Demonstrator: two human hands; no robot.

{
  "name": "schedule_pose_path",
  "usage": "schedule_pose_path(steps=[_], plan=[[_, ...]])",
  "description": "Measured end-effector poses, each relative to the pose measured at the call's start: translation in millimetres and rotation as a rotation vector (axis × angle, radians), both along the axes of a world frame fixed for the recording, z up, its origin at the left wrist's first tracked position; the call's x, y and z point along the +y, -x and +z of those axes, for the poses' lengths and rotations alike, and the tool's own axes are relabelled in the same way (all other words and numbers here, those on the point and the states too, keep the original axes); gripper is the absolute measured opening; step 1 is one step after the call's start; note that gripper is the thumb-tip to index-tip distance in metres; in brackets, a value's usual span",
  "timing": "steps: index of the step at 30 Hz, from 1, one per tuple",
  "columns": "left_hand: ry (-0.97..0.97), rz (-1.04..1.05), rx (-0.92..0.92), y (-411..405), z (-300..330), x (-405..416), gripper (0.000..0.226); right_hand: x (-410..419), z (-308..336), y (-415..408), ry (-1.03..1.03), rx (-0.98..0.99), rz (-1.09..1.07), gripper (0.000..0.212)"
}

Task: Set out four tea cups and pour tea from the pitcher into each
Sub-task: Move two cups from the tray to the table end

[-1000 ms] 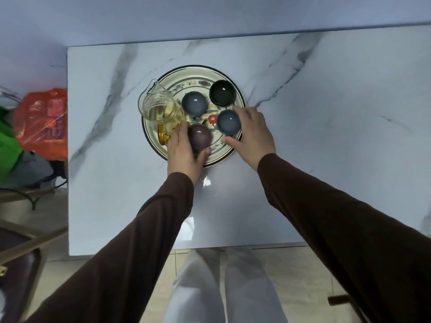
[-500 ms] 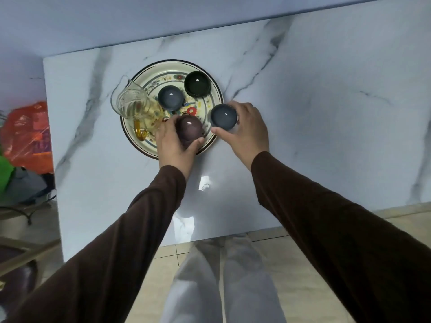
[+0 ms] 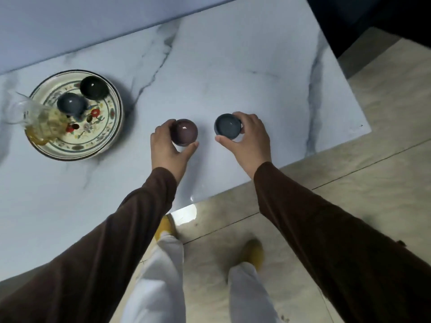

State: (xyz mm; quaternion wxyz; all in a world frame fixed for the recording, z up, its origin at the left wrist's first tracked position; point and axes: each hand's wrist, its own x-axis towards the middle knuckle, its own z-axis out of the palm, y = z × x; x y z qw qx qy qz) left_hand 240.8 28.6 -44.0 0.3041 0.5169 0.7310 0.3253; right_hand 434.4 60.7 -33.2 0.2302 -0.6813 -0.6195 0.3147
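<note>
My left hand (image 3: 167, 149) grips a purple tea cup (image 3: 185, 132) over the marble table, right of the patterned plate (image 3: 102, 143). A little to its right, my right hand (image 3: 250, 138) grips a blue-grey tea cup (image 3: 227, 126). Whether these two cups touch the table is unclear. On the plate remain a second blue-grey cup (image 3: 70, 106) and a dark green cup (image 3: 94, 87). A glass pitcher (image 3: 38, 120) with yellow tea stands on the plate's left edge, blurred.
The white marble table (image 3: 245, 66) runs to a right edge near the cups and a near edge just below my hands. Beyond lies tiled floor (image 3: 361, 159). My legs and yellow shoes show below.
Both hands lifted a cup off the plate and carried them right, onto the open tabletop. The view swung right, so the plate now sits at the far left.
</note>
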Motion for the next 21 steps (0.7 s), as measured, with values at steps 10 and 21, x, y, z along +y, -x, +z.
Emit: schedule_pose_path(steps=[10,21], plan=[[0.012,-0.042,-0.038,-126,0,16,0.063,17,8,-125,-0.014,0.014,-0.033,0.062],[0.055,-0.114,0.021,-159,-17,101,0.062,105,-6,-171,0.012,-0.006,-0.019,0.063]])
